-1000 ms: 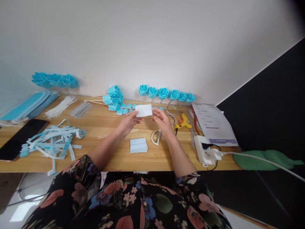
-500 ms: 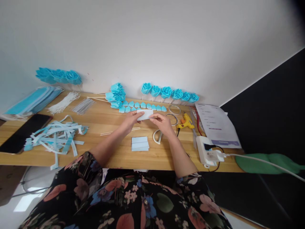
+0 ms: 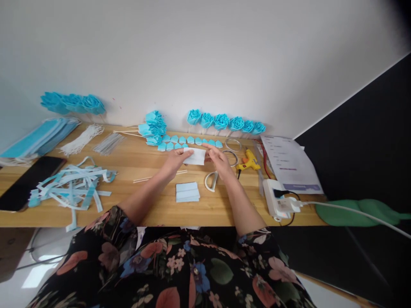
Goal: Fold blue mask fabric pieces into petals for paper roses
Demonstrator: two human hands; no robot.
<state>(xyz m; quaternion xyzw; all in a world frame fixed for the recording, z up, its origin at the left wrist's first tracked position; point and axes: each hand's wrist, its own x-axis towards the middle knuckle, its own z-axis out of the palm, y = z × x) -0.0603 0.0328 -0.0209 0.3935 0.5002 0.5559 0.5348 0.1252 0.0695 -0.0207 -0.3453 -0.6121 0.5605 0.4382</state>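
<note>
Head view: left hand point(image 3: 175, 161) pinches thin white rectangular sheet point(image 3: 197, 157); right hand point(image 3: 221, 164) at its right edge, grip unclear. Keep edges square, tension even.

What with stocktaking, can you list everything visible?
Flowers: 10+, blue, back
Petals: 10+, blue, centre
Masks: stack, blue, left
Cords: bundle, white, left
Strips: bundle, grey, left
Trimmings: pile, white-blue, left
Phone: 1, black, left
Sticks: 2, pale, centre
Folded sheets: stack, bluish, front
Rings: 2, greyish, right
Loop: 1, white, centre
Glue gun: 1, yellow, right
Page: 1, white, right
Powerboard: 1, white, right
Leaf-shape: 1, green, right
Table: 1, wooden, beneath
Sheet: 1, white, held
Hands: 2, bare, centre
</note>
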